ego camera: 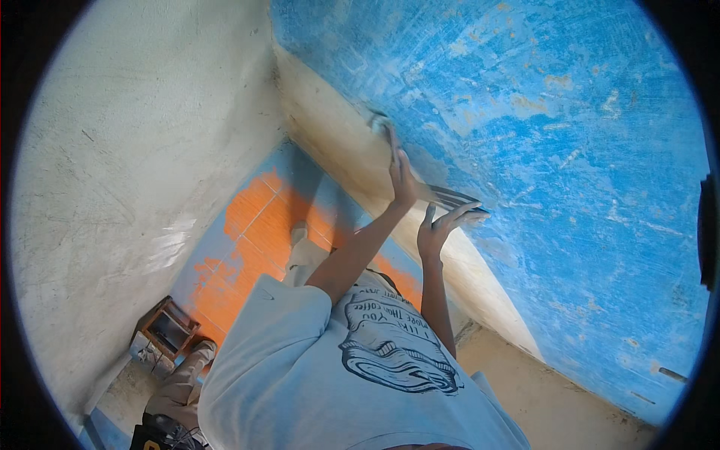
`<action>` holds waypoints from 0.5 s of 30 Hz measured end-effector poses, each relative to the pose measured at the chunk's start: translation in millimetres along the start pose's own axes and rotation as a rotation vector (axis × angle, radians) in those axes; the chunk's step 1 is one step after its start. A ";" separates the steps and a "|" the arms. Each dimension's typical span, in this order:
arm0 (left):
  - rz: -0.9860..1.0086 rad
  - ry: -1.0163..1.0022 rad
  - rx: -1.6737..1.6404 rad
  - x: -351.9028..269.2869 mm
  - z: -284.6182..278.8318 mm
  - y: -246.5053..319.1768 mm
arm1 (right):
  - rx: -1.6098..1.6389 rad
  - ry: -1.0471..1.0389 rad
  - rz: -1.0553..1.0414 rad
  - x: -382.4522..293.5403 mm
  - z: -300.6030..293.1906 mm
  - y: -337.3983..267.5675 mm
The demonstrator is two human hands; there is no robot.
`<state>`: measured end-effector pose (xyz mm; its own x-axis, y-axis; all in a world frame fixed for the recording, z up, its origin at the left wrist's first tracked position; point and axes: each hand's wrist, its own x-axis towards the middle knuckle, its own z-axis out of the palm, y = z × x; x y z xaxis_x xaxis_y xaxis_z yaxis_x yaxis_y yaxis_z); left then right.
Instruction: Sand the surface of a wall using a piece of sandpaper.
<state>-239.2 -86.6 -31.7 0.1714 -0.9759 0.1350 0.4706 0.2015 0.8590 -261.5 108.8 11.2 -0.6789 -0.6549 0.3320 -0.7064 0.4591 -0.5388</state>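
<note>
My left hand (pixel 402 179) is raised against the blue-painted wall (pixel 568 185), its fingers pointing up along the lower edge of the blue. Beyond its fingertips is a small greyish, blurred thing (pixel 380 121) that I cannot make out. Lower and to the right, my right hand (pixel 444 228) has its fingers along a flat dark-striped tool (pixel 457 198) resting on the wall, thumb apart. The tool's other end runs behind my left hand, and whether that hand grips it is hidden.
A cream band (pixel 337 132) runs below the blue. A grey-white wall (pixel 140 129) meets it in a corner. Orange covers part of the tiled floor (pixel 253 225). A small wooden-framed box (pixel 167 328) stands at lower left, beside another person's leg (pixel 177 385).
</note>
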 end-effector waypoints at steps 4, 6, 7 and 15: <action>-0.141 0.062 -0.106 10.8 1.0 11.3 | -0.010 -0.005 -0.003 1.2 1.6 -1.4; -0.116 0.140 -0.322 23.1 2.8 22.2 | 0.034 -0.020 0.001 3.0 3.5 -2.9; -0.183 0.151 -0.321 17.0 3.3 22.3 | -0.004 -0.008 -0.003 4.1 5.5 -3.8; -0.028 -0.005 -0.005 10.0 -3.6 4.0 | -0.096 0.005 0.016 3.6 5.7 3.0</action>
<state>-232.5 -95.2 -28.7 0.1537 -0.9816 0.1134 0.4797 0.1744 0.8599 -265.0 104.5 6.4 -0.6910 -0.6443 0.3276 -0.7112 0.5253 -0.4672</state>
